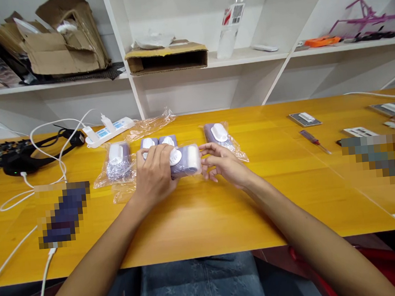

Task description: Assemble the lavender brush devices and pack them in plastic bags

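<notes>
My left hand (pixel 154 172) is closed around a small purple pack with a white lid (pixel 188 160), holding it sideways over the table. Clear plastic film covers the pack's white end. My right hand (pixel 224 164) is at that end with its fingers apart and slightly bent; whether the fingertips touch it I cannot tell. Behind my left hand stand two similar packs (pixel 167 140), partly hidden. Another bagged pack (pixel 117 160) lies to the left, and one more bagged pack (pixel 219 133) is behind my right hand.
A power strip (pixel 109 131) with white plugs and an empty plastic bag (pixel 152 124) lie at the back. On the left are a black headset (pixel 28 158), cables and a blurred-out phone (pixel 65 215). A screwdriver (pixel 314 141) lies right. Shelves hold a bottle (pixel 231 23) and cardboard boxes.
</notes>
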The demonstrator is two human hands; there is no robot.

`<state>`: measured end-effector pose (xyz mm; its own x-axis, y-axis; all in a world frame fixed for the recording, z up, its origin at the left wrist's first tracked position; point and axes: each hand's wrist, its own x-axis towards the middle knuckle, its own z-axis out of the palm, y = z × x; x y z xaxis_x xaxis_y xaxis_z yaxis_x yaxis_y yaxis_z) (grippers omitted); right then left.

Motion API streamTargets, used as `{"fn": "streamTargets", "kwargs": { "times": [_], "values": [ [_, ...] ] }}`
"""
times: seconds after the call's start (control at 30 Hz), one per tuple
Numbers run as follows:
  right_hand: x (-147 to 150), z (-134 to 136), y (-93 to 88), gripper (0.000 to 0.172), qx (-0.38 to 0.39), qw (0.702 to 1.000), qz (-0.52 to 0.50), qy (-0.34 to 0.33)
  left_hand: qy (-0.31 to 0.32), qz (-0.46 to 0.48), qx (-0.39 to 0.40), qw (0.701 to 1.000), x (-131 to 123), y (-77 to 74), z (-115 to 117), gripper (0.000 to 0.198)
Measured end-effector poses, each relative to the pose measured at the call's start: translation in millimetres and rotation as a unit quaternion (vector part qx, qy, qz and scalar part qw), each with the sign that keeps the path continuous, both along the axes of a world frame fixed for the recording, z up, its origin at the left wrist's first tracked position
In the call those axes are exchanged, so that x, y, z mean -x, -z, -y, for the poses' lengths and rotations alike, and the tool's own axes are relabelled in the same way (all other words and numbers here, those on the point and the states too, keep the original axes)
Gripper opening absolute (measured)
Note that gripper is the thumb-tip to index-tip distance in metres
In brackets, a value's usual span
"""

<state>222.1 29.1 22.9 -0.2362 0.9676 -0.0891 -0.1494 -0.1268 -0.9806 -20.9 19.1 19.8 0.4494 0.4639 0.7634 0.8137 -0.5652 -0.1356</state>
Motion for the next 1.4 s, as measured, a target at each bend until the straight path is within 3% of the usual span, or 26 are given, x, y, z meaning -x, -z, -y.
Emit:
{"fn": "streamTargets", "kwargs": {
  "times": [0.27,0.57,0.9,1.0,1.07,1.1,1.2,1.27,1.4],
  "values": [
    [1,0,-1.2,0.027,0.037,0.996,0.023,-0.072,0.018,-0.011,-0.023,1.000,-4,-0.4,2,0.060],
    [-5,-4,-2.5,0.028,-0.023,0.999,-0.029,-0.013,0.021,0.004,-0.009,1.000,-6,0.5,5,0.059],
    [-8,-4,-0.3,0.026,-0.056,0.997,0.046,-0.012,0.021,-0.002,-0.012,1.000,-5,0.7,5,0.058],
    [-9,-6,2.7,0.021,-0.138,0.986,0.079,0.055,0.021,-0.004,-0.010,1.000,-5,1.1,5,0.059],
    [-12,-5,2.2,0.029,-0.286,0.941,0.126,0.128,0.018,-0.004,-0.010,1.000,-5,1.3,5,0.061],
    [-14,-4,0.8,0.035,-0.379,0.900,0.161,0.143,0.016,-0.004,-0.008,1.000,-5,1.4,5,0.062],
    [-20,1,-5.2,0.049,-0.586,0.755,0.287,0.073,0.013,-0.009,-0.007,1.000,-5,2.0,4,0.060],
    [-20,3,-6.9,0.055,-0.624,0.696,0.355,0.013,0.013,-0.014,-0.009,1.000,-5,2.8,3,0.057],
    [-14,3,0.1,0.053,-0.640,0.653,0.406,0.009,0.015,-0.026,0.010,0.999,-6,4.5,3,0.053]
  ]
}}
